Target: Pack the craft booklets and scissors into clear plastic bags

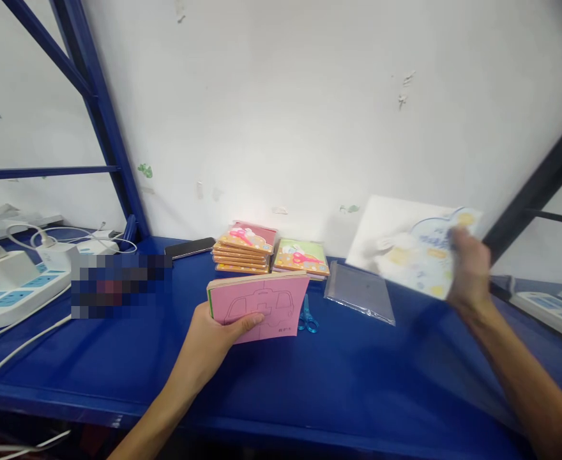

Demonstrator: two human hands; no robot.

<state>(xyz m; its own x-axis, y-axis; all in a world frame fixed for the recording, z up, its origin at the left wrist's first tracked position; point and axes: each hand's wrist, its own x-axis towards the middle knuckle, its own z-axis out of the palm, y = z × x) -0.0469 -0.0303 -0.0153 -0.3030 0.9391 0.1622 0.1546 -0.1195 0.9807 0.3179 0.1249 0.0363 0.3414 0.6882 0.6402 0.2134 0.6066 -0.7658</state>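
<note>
My left hand (214, 345) is closed around a pad of pink paper (271, 303), its thumb across the front sheet, which bears a line drawing of a vehicle. Off to the right, my right hand (470, 268) grips the edge of a white printed sheet (400, 246) with blue and yellow pictures, raised above the table and blurred by motion. Just behind the pink pad lie blue scissors (308, 319), partly hidden by it. A clear plastic sleeve (361, 294) lies flat between the two hands.
Against the wall are a stack of wrapped craft packs (243, 249) and a lower green-topped pile (301, 259). A dark phone (189, 247) lies left of them. Power strips with white cables (27, 291) occupy the left; another strip (552, 313) is right. Blue frame posts (103, 121) flank the blue table (357, 377).
</note>
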